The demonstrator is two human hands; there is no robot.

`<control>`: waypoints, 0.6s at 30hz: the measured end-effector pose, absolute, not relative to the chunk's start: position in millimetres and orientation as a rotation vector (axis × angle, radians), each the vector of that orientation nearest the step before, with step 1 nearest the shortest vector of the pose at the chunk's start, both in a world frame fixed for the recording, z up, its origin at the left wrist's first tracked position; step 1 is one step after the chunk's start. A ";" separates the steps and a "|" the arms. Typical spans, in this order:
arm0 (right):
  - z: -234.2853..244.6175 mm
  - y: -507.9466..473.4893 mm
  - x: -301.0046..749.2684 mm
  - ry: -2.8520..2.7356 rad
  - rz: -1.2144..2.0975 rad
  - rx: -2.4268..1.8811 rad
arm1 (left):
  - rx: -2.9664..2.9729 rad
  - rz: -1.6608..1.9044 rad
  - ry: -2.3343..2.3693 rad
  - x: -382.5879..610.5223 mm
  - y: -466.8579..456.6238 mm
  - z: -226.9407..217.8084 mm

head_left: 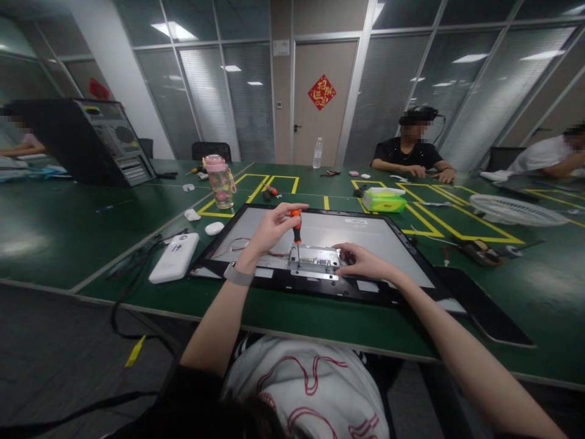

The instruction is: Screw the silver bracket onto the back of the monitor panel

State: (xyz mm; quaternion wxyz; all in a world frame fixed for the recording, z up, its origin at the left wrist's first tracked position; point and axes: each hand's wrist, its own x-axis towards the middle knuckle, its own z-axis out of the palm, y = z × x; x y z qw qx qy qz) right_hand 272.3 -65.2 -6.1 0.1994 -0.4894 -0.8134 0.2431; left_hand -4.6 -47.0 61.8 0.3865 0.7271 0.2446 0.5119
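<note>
My left hand point(275, 224) grips the orange and black handle of a screwdriver point(297, 227), which stands upright. Its tip points down at the left part of a silver metal bracket point(315, 262). That bracket lies on the back of a flat display panel point(256, 228) with a black frame and a grey-white middle. At the bracket's right end, my right hand point(359, 262) is curled with thumb and fingers around its edge. Thin wires point(240, 245) run over the panel to the left of the bracket.
Left of the panel lie a white power bank point(174, 258) and black cables. Behind stand a pink-lidded bottle point(219, 182) and a green tissue pack point(384, 200). A black computer case point(107, 143) is far left, a white fan grille point(516, 209) right. A person point(411, 146) sits opposite.
</note>
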 end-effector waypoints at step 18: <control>-3.8 -66.0 270.5 -2.265 0.700 -1.375 | 1.744 1.199 0.467 -4.0 -45.7 58.6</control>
